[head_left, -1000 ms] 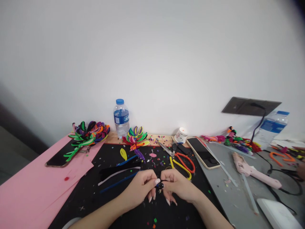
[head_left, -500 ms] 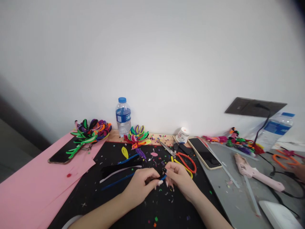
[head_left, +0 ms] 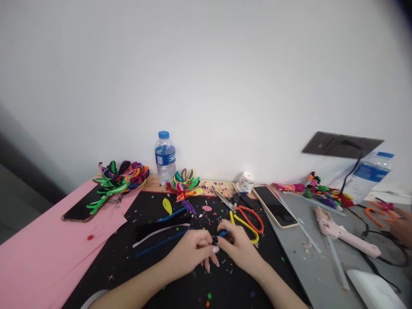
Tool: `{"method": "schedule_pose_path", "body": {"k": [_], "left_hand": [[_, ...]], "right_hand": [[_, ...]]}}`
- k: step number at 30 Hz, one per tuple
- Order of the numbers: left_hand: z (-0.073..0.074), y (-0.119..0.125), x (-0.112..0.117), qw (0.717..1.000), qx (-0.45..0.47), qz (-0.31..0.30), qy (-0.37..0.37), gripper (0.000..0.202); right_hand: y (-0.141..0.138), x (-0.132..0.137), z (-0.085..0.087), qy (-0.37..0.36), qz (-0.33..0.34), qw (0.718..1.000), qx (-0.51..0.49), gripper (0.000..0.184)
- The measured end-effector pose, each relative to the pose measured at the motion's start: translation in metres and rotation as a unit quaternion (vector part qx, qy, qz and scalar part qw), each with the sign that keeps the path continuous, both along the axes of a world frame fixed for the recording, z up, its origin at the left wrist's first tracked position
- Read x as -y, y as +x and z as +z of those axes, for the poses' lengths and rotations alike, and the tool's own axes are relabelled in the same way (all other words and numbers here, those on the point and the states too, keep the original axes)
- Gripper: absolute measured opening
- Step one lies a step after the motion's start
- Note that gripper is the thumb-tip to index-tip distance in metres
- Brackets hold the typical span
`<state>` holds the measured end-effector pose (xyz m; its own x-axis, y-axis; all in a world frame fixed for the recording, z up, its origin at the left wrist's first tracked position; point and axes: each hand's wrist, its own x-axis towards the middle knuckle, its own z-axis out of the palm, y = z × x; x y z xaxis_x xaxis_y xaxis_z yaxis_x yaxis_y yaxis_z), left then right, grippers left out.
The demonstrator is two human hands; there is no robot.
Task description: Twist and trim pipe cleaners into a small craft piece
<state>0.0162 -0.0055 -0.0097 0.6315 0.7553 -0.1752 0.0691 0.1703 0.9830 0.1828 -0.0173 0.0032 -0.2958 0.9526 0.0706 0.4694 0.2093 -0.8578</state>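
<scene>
Over the black mat (head_left: pixel 180 283), a small blue and black piece of pipe cleaner (head_left: pixel 222 233) shows between my fingers. My right hand (head_left: pixel 240 246) pinches it from the right. The fingertips of my left hand (head_left: pixel 189 251) close on its other end and nearly touch my right fingers, which partly hide the piece. Left of my left hand lie loose blue, white and black pipe cleaners (head_left: pixel 161 227). Just beyond my hands are a yellow pipe cleaner (head_left: pixel 247 229), red-handled scissors (head_left: pixel 251 219) and a colourful pipe-cleaner flower (head_left: pixel 185 186).
A water bottle (head_left: pixel 165 156), a paper cup (head_left: pixel 245 183) and a phone (head_left: pixel 275 207) stand or lie towards the wall. At right are a pink glue gun (head_left: pixel 346 236) with its cable and another person's hand (head_left: pixel 402 227). Pink paper (head_left: pixel 38 253) covers the left side.
My right fingers have curled round the blue piece, which now shows above them. My left fingers have shifted closer beneath it. At the right edge, the other person's hand has come further into view.
</scene>
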Motion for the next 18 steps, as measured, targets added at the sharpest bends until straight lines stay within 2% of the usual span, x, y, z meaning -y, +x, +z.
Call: {"method": "schedule_pose_path", "body": {"k": [3,5,9,12,18], "left_hand": [[0.001,0.0,0.002,1.0,-0.009,-0.013,-0.003,0.016],[0.0,0.001,0.003,1.0,-0.007,-0.017,-0.016,0.016],[-0.003,0.002,0.004,0.998,0.024,-0.028,-0.059,0.019],[-0.001,0.002,0.004,0.995,0.039,-0.02,-0.094,0.02],[0.007,0.002,0.005,0.982,0.065,0.0,-0.176,0.02]], "right_hand": [[-0.002,0.002,0.001,-0.001,0.074,0.996,0.047,0.025],[-0.003,0.003,0.0,-0.003,0.087,0.995,0.053,0.03],[-0.005,0.004,-0.001,0.01,0.081,0.994,0.078,0.034],[-0.004,0.005,0.0,0.048,0.058,0.988,0.134,0.032],[-0.003,0.005,0.002,0.135,0.016,0.957,0.254,0.031]]}}
